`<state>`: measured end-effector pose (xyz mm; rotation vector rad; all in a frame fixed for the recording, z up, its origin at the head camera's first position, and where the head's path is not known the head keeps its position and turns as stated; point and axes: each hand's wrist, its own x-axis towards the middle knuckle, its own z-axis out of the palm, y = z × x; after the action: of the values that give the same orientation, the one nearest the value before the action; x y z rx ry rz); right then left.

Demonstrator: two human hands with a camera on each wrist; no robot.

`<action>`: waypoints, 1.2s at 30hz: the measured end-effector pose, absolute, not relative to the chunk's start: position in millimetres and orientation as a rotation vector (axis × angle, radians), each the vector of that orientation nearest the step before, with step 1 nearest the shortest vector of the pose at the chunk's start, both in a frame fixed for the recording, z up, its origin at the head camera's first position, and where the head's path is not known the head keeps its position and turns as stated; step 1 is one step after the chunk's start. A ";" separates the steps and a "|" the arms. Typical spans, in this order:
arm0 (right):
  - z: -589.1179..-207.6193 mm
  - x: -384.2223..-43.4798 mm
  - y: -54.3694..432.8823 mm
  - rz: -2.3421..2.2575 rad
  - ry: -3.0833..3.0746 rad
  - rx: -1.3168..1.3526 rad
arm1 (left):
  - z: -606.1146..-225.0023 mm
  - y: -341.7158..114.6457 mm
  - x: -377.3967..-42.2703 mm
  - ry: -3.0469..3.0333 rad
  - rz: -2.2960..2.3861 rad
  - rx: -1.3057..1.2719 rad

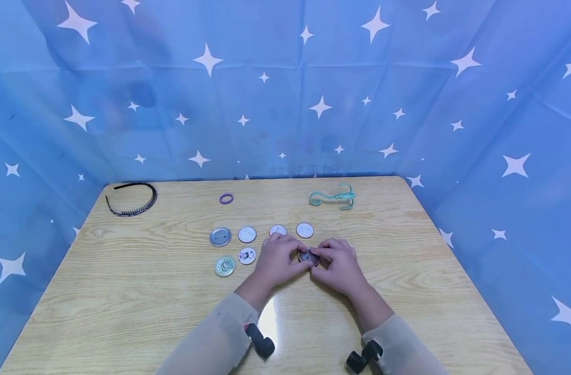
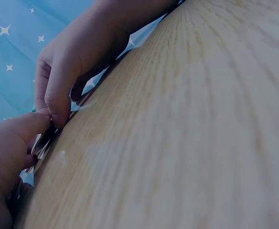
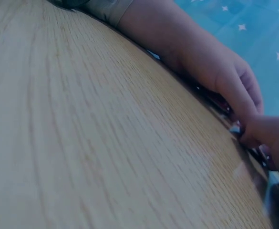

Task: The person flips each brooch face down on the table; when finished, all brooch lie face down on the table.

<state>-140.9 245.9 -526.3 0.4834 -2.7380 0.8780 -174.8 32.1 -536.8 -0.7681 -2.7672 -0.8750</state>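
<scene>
Both hands meet over a round pin badge (image 1: 308,256), its dark metallic back facing up, low over the wooden table (image 1: 173,312). My left hand (image 1: 278,259) grips its left edge between thumb and fingers. From the other side, my right hand (image 1: 338,264) pinches the right edge. The two thumbs come together at the badge's near rim. In the left wrist view, the left hand (image 2: 8,157) and right hand (image 2: 77,57) almost touch around the thin dark edge. Fingers partly cover the badge in every view.
Left of the hands lie a grey metal badge back (image 1: 220,237), a green badge (image 1: 225,266), a cartoon badge (image 1: 247,255) and a white disc (image 1: 247,234). Two more white discs (image 1: 305,230) lie beyond. Further back are a black headband (image 1: 133,211), purple ring (image 1: 226,199) and teal hook (image 1: 334,196).
</scene>
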 end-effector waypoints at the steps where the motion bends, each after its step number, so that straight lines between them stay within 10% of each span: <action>1: -526.0 -140.7 245.7 0.880 -2.740 0.482 | -536.6 31.9 -174.5 -2.768 -0.870 -0.773; 36: -529.9 -151.9 233.0 0.648 -2.545 0.580 | -533.8 27.3 -173.1 -2.588 -0.921 -0.778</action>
<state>-151.9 233.0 -529.9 0.5796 -2.5454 0.6476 -173.1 27.3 -533.8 -0.7776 -2.5884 -0.9212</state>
